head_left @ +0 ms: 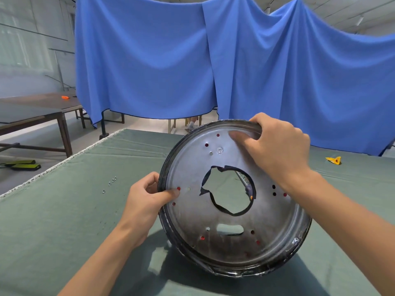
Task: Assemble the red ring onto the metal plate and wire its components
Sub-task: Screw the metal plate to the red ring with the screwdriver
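I see the round metal plate held tilted up on edge above the green tabletop, its dull silver face turned toward me. It has a dark rolled rim, a large ragged-edged centre hole, an oblong slot below that hole, and small holes scattered round the face, several showing red through them, so something red sits behind the plate, though I cannot tell its shape.

My left hand grips the plate's left rim, thumb on the face beside a red-showing hole, fingers curled behind. My right hand grips the plate's top rim, fingers curled over onto the face.

A few small screws lie on the tabletop left of the plate; a yellow scrap lies right of it.
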